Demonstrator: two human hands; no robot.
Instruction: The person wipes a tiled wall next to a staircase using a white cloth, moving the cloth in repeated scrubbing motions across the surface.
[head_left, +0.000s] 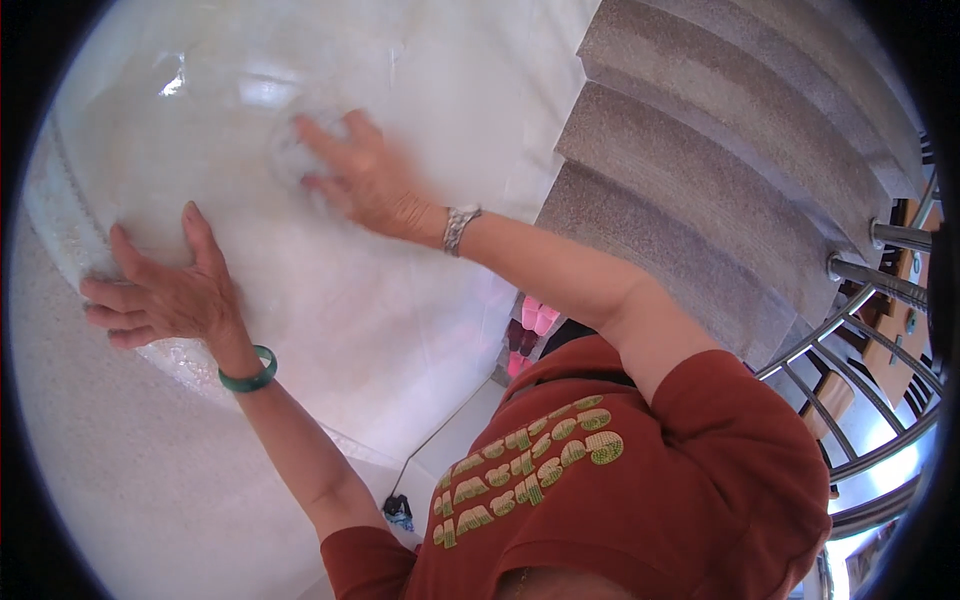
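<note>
My left hand lies spread near the rounded border of a glossy pale panel, fingers apart and holding nothing. A green bangle circles that wrist. Farther up the panel, my right hand is blurred, its fingers curved over a pale, roundish, cloth-like thing. Blur hides what this thing is made of. It appears to be against the panel, and bright reflections show just above it. A metal-banded watch sits on my right wrist.
Speckled stone stairs curve along the right side, bordered by a metal railing. Pink slippers show beside my red shirt. Wooden tables stand beyond the railing. A small dark and blue object lies at lower centre.
</note>
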